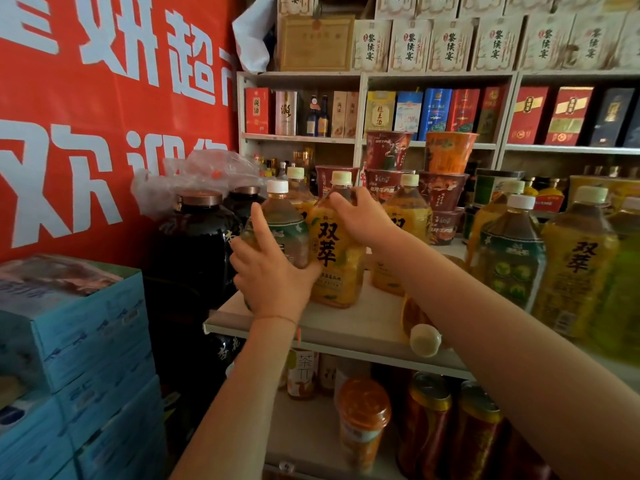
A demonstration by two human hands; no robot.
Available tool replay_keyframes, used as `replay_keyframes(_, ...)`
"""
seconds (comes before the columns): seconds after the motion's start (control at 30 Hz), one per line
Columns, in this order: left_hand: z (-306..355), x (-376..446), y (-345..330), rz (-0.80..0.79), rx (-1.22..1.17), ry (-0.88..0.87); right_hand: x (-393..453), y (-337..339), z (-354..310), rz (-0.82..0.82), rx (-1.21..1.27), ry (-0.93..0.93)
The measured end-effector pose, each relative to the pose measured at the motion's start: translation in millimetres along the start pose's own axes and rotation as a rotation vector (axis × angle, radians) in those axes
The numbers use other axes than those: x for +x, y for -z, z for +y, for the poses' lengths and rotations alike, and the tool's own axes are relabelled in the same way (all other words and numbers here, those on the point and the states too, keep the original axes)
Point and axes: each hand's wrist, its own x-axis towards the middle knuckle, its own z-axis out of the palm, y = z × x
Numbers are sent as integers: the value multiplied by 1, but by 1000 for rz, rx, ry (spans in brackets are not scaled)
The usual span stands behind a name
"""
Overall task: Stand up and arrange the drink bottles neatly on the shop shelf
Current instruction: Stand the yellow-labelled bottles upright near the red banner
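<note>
On the white shelf (346,327) several large drink bottles stand upright. My left hand (273,275) wraps the lower body of a green-labelled tea bottle (287,226) at the shelf's left end. My right hand (363,220) grips the shoulder of the yellow-labelled bottle (334,258) right beside it; the two bottles touch. Behind them stands another yellow bottle (408,216). One bottle lies on its side (424,336) near the front edge, cap toward me, partly hidden by my right forearm. More upright bottles (512,251) fill the right side.
Dark ceramic jars (201,244) stand left of the shelf under a plastic bag. Stacked blue cartons (79,341) sit at the lower left. Instant-noodle cups (440,188) are piled behind the bottles. Jars and cans (429,431) fill the lower shelf. Boxed liquor lines the back wall.
</note>
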Motion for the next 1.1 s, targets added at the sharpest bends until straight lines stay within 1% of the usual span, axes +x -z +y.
replay_keyframes(0.1,-18,10,16,-131,-236,-56,-15,25,9,-117,-110,81)
replay_keyframes(0.17,-26,12,23,-195,-359,-48,-28,42,15,-173,-237,159)
replay_keyframes(0.23,-20,7,19,-137,-350,-6,-42,60,21,-191,-385,248)
replay_keyframes(0.3,-6,1,12,-17,-295,73,-58,74,28,-250,-502,318)
replay_keyframes(0.33,-1,-1,9,30,-270,111,-67,79,31,-317,-525,342)
replay_keyframes(0.4,9,-6,5,92,-250,150,-89,90,39,-505,-541,362)
replay_keyframes(0.43,11,-8,4,110,-261,155,-98,93,44,-579,-579,372)
replay_keyframes(0.47,14,-12,2,129,-285,160,-106,98,52,-618,-655,398)
replay_keyframes(0.5,18,-16,1,151,-321,165,-111,102,62,-616,-755,432)
replay_keyframes(0.57,26,-24,2,209,-420,158,-118,105,76,-534,-893,523)
replay_keyframes(0.63,38,-30,7,236,-512,118,-119,105,86,-419,-950,646)
replay_keyframes(0.7,55,-36,12,219,-567,57,-118,102,97,-308,-968,754)
replay_keyframes(0.77,70,-43,16,184,-593,-3,-117,97,106,-230,-989,822)
replay_keyframes(0.83,84,-52,14,133,-602,-45,-115,97,115,-136,-929,898)
replay_keyframes(0.9,94,-62,11,103,-605,-66,-112,103,115,35,-713,951)
replay_keyframes(0.93,95,-65,8,104,-600,-74,-110,108,111,128,-568,929)
replay_keyframes(1.0,98,-69,2,108,-567,-79,-109,120,95,242,-194,771)
replay_keyframes(1.03,101,-70,-1,99,-563,-62,-109,127,87,258,-14,664)
replay_keyframes(1.07,104,-72,-5,86,-568,-51,-108,132,81,252,111,567)
replay_keyframes(1.1,108,-73,-8,79,-568,-58,-106,137,76,238,168,503)
